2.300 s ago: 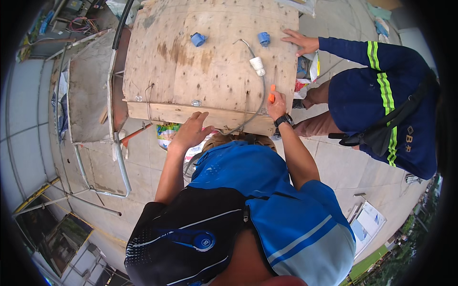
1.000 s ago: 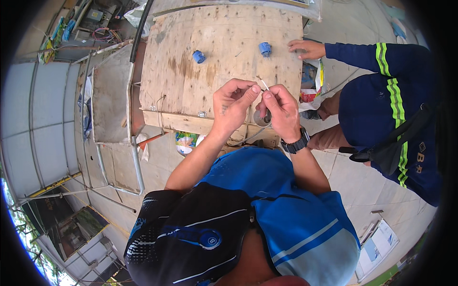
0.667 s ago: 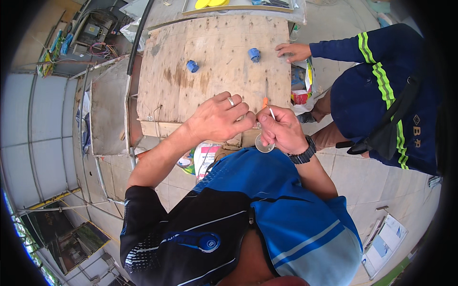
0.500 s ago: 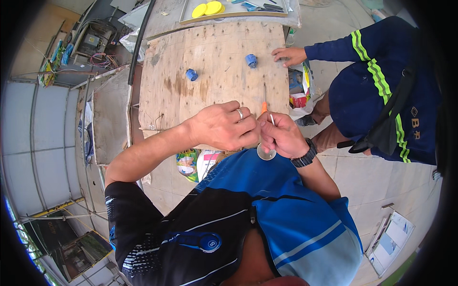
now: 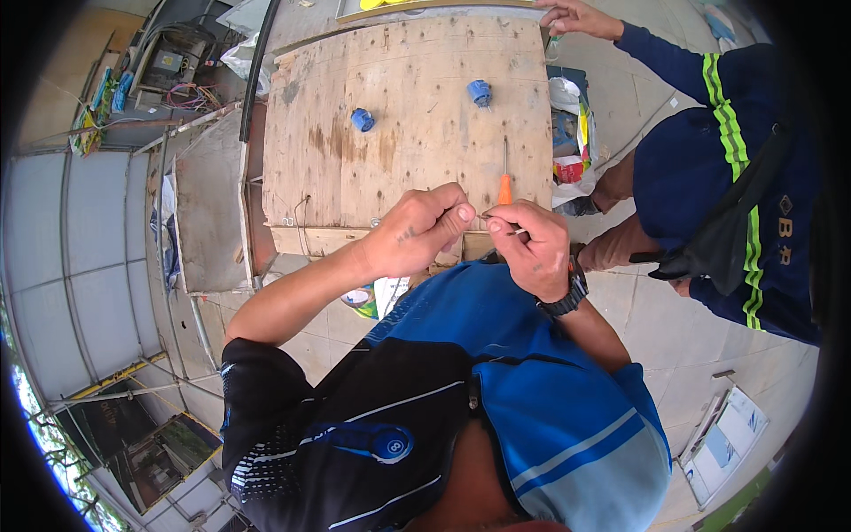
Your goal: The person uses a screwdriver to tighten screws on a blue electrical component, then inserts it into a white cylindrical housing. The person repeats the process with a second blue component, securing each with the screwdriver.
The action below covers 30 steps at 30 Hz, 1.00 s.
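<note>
My left hand [image 5: 425, 229] is closed in a pinch, thumb against forefinger, above the near edge of the plywood board [image 5: 408, 66]. Close to its right, my right hand [image 5: 536, 244] also pinches. A thin strand [image 5: 483, 218] runs between the fingertips of both hands, and a short pale end shows under my right fingers. Its exact kind is too small to make out. Just beyond my right hand, an orange-handled screwdriver [image 5: 504, 188] lies on the board, its shaft pointing away from me. Farther off stand two blue cylindrical fittings, a left one [image 5: 363, 120] and a right one [image 5: 480, 92].
A co-worker in a dark blue jacket [image 5: 709, 142] stands at the right, one hand [image 5: 581, 18] by the board's far corner. Bags [image 5: 569, 168] sit beside the board's right side. A tray [image 5: 425, 11] with yellow discs lies beyond. A dark upright bar [image 5: 260, 71] borders the left.
My hands have drawn slightly apart, and my left thumb now shows. The clear round piece below them is out of sight. The co-worker's hand has moved away toward the far corner.
</note>
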{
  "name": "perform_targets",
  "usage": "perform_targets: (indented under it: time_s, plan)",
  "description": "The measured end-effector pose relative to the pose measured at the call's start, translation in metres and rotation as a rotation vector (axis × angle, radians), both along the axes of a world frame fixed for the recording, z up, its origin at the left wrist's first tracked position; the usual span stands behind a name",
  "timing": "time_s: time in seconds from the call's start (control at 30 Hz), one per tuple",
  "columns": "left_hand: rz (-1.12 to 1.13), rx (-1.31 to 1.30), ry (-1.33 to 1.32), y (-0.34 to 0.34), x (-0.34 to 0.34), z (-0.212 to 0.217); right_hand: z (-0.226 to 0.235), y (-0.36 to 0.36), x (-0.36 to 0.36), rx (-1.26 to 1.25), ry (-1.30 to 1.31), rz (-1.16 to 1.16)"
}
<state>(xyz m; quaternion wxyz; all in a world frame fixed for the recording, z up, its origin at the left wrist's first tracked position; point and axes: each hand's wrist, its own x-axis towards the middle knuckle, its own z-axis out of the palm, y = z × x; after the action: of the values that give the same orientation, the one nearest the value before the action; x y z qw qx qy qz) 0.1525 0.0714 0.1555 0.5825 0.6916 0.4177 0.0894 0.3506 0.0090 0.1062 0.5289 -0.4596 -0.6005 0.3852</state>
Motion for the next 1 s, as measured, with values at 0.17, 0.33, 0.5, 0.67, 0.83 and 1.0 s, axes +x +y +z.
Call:
perform_targets:
  time_s: [0.17,0.33,0.5,0.67,0.83,1.0]
  plan:
    - [-0.358,1.384,0.055,0.016,-0.008,-0.021,0.001,0.013,0.011,-0.167,-0.012,0.141]
    - [-0.546,1.556,0.058,0.025,-0.009,-0.022,0.005,0.02,0.014,-0.284,-0.078,0.259]
    - [-0.498,1.175,-0.097,0.035,-0.001,-0.017,-0.002,0.02,0.012,-0.1,-0.049,0.235]
    - [-0.143,0.668,-0.141,0.023,0.005,-0.022,-0.01,0.022,0.0,0.185,-0.209,-0.033]
    - [-0.234,1.17,0.02,0.034,0.0,-0.02,-0.011,0.035,0.011,-0.052,-0.014,0.048]
    - [-0.497,1.477,0.001,0.05,0.004,-0.019,-0.007,0.036,0.014,-0.165,-0.005,0.117]
